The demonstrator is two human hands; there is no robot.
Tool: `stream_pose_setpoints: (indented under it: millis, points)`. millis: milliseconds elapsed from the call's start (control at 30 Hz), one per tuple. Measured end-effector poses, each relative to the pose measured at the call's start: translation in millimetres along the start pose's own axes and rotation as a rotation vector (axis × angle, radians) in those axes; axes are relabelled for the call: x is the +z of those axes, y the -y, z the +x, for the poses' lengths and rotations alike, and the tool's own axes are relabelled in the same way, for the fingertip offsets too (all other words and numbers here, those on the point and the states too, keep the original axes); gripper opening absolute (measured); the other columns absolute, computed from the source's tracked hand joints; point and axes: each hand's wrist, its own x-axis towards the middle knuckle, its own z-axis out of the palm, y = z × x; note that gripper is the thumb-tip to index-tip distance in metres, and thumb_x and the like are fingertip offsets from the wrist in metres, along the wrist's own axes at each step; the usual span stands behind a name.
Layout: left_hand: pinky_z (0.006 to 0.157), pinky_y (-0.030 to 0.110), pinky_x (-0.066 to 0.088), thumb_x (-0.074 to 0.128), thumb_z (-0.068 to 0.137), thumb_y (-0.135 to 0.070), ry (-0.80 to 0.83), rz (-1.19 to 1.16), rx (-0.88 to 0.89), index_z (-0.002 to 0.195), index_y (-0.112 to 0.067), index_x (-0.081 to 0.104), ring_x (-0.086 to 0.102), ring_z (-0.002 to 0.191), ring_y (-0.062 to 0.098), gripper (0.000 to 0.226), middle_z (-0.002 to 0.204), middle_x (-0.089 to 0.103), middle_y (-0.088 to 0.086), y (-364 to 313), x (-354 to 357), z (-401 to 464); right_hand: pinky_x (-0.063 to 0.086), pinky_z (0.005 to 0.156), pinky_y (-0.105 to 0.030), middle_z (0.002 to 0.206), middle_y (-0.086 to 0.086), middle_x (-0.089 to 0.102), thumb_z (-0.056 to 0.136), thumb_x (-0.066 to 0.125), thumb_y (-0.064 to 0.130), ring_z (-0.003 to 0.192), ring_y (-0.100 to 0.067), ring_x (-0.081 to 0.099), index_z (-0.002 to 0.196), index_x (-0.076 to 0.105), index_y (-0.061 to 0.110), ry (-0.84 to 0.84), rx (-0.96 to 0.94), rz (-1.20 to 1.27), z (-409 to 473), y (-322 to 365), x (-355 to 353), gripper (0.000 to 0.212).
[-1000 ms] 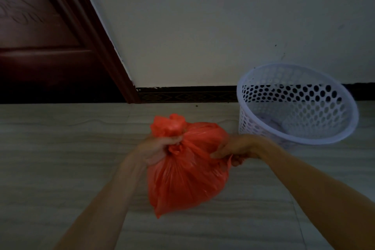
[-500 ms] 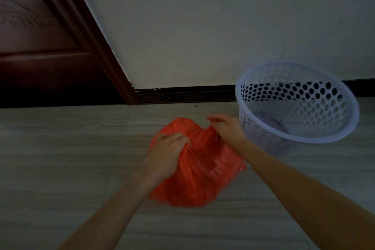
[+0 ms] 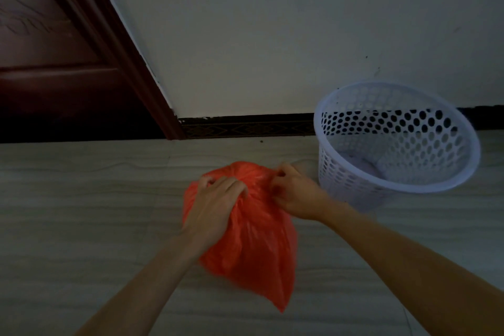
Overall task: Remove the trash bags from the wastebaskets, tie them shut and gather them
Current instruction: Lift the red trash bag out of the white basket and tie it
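Observation:
An orange-red trash bag (image 3: 253,248), full and bunched at the top, hangs in front of me above the pale floor. My left hand (image 3: 215,204) grips the gathered plastic on the bag's upper left side. My right hand (image 3: 293,194) pinches the plastic at the bag's upper right. The bag's neck is hidden between the two hands. A white perforated wastebasket (image 3: 395,142) stands to the right against the wall, with no bag over its rim and something pale lying in its bottom.
A white wall with a dark patterned skirting board (image 3: 245,127) runs behind. A dark red wooden door and its frame (image 3: 90,43) fill the upper left. Pale wood-grain floor (image 3: 81,213) spreads left and below.
The bag's knotted top stood free above my left hand a second ago; now both hands sit close together at the bag's top. My right hand moved up from the bag's side.

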Motion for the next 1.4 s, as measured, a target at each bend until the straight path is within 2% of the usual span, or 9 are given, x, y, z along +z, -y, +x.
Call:
stream_pose_setpoints:
  millis: [133,267,433,533,733,1067,1200,1300,1400]
  points:
    - [0.077,0.029,0.031,0.039,0.073,-0.013,-0.095,-0.051,-0.033,0.1,-0.021,0.042,0.059,0.084,0.016,0.029,0.088,0.068,0.003,2,3,0,0.043,0.094,-0.033,0.134,-0.012,0.048,0.067,0.034,0.032,0.117,-0.029,0.051,0.077,0.059,0.009,0.008,-0.138,-0.039,-3,8,9,0.035]
    - [0.073,0.028,0.036,0.041,0.07,-0.011,-0.276,-0.08,-0.108,0.099,-0.016,0.045,0.045,0.086,0.013,0.029,0.086,0.07,0.012,4,6,-9,0.046,0.079,-0.033,0.108,-0.008,0.062,0.07,0.043,0.028,0.093,-0.022,0.058,0.081,0.059,0.013,-0.113,-0.221,-0.116,-8,15,17,0.025]
    - [0.079,0.028,0.034,0.036,0.074,-0.01,-0.43,-0.231,-0.317,0.102,-0.014,0.041,0.06,0.089,0.027,0.028,0.091,0.068,0.023,-5,14,-9,0.031,0.068,-0.026,0.077,-0.004,0.059,0.072,0.048,0.023,0.076,-0.019,0.047,0.076,0.057,0.012,-0.21,-0.307,-0.225,-10,24,27,0.015]
    - [0.083,0.028,0.034,0.037,0.076,-0.013,-0.374,-0.192,-0.304,0.107,-0.013,0.04,0.061,0.089,0.032,0.032,0.096,0.066,0.024,-2,15,-10,0.04,0.063,-0.03,0.072,-0.007,0.063,0.073,0.044,0.026,0.067,-0.026,0.058,0.078,0.058,0.009,-0.173,-0.281,-0.188,-12,28,25,0.022]
    - [0.085,0.028,0.035,0.043,0.075,-0.009,-0.302,-0.079,-0.155,0.111,-0.009,0.046,0.05,0.094,0.019,0.036,0.095,0.068,0.02,11,12,-9,0.048,0.083,-0.04,0.092,-0.017,0.068,0.09,0.047,0.026,0.089,-0.04,0.061,0.137,0.034,0.02,-0.062,0.024,0.125,3,41,18,0.049]
    - [0.084,0.028,0.043,0.07,0.063,0.007,-0.27,-0.055,-0.328,0.11,-0.008,0.059,0.062,0.097,0.029,0.051,0.109,0.061,0.015,12,17,-13,0.042,0.061,-0.035,0.078,-0.023,0.067,0.065,0.026,0.035,0.07,-0.031,0.058,0.083,0.062,0.003,-0.091,-0.105,0.171,-15,51,32,0.052]
    - [0.088,0.032,0.049,0.067,0.069,0.001,-0.197,-0.159,-0.329,0.111,-0.017,0.058,0.061,0.101,0.026,0.046,0.113,0.059,0.008,24,10,-16,0.036,0.06,-0.007,0.088,-0.013,0.071,0.071,0.042,0.017,0.076,-0.003,0.051,0.092,0.069,0.003,-0.058,-0.002,0.392,-14,55,28,0.037]
    - [0.086,0.009,0.038,0.056,0.066,-0.024,-0.188,-0.48,-0.327,0.096,-0.027,0.058,0.058,0.094,0.003,0.031,0.098,0.06,-0.016,22,-9,-20,0.038,0.066,-0.004,0.097,-0.016,0.071,0.078,0.052,-0.002,0.078,-0.005,0.056,0.097,0.068,0.0,-0.015,0.051,0.504,-9,55,27,0.026]
    - [0.083,0.013,0.042,0.051,0.069,-0.027,-0.131,-0.793,-0.386,0.089,-0.031,0.061,0.059,0.087,-0.001,0.023,0.09,0.063,-0.021,33,-4,-23,0.044,0.065,-0.013,0.084,-0.004,0.067,0.082,0.054,-0.003,0.071,-0.008,0.061,0.097,0.066,-0.003,0.012,0.113,0.571,-3,54,24,0.019]
